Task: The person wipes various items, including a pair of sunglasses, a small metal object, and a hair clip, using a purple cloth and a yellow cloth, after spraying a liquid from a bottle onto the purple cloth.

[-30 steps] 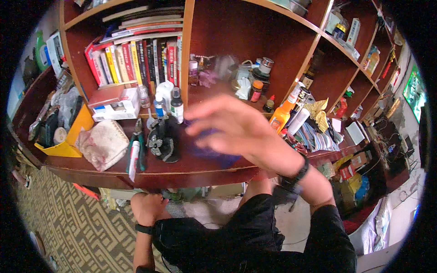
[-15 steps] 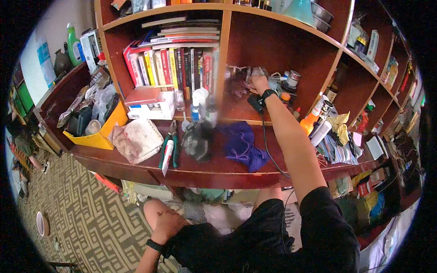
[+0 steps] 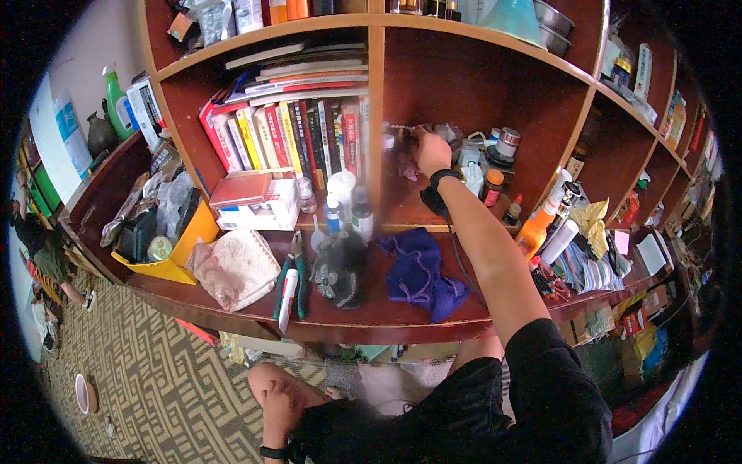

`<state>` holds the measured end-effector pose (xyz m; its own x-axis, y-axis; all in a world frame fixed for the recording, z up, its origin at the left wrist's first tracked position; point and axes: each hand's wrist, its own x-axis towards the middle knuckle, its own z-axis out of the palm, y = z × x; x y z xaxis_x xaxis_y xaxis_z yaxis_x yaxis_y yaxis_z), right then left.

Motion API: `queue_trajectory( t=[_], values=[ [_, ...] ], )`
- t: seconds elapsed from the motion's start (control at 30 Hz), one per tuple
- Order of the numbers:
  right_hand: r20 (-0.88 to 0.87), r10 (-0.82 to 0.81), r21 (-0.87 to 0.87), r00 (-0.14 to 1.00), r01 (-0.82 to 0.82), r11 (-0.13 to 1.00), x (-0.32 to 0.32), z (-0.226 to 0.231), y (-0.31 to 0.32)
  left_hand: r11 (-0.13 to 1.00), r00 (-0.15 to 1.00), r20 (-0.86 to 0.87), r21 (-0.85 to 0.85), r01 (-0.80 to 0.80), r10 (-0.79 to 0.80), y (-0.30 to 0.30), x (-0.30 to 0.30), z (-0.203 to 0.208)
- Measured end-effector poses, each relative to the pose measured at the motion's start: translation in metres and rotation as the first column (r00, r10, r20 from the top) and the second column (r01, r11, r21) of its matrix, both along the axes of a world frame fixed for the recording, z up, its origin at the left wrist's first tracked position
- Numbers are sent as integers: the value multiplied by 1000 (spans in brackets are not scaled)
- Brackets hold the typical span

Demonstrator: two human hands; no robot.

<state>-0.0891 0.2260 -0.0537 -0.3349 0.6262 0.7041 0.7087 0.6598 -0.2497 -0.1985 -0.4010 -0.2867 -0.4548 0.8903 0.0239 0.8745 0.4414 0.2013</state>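
Note:
My right hand (image 3: 433, 152) reaches into the open shelf compartment right of the books. Its fingers are curled closed, and what they hold is hidden behind the hand. A dark reddish, crumpled item (image 3: 405, 165) lies right beside the fingers. Clear crumpled plastic (image 3: 450, 138) is just behind the hand. A black cable with a dark block (image 3: 434, 201) runs below my wrist. My left hand (image 3: 283, 400) rests on my knee, holding nothing, its fingers laid over it. On the ledge between the arms lie a purple cloth (image 3: 417, 271) and a black transparent plastic bag (image 3: 337, 267).
Small jars (image 3: 506, 143) and an orange-lidded jar (image 3: 493, 185) stand right of my wrist. Pliers (image 3: 294, 271), a pale towel (image 3: 236, 269) and a yellow bin (image 3: 182, 251) line the left ledge. Bottles (image 3: 360, 213) stand before the books (image 3: 301, 139). Another person (image 3: 58, 271) is at far left.
My right hand has shifted slightly left within the compartment, toward the reddish item. My left hand stays on my knee. The whole view has shifted a little.

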Motion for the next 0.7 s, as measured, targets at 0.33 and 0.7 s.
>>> queue_trajectory(
  t=[0.33, 0.7],
  values=[
    [-549, 304, -270, 779, -509, 817, 0, -24, 87, 906, 988, 127, 402, -135, 91, 18, -45, -13],
    [-652, 319, -175, 688, -546, 820, -16, -18, 89, 952, 988, -86, 291, -97, 127, 23, -30, 0]
  ],
)
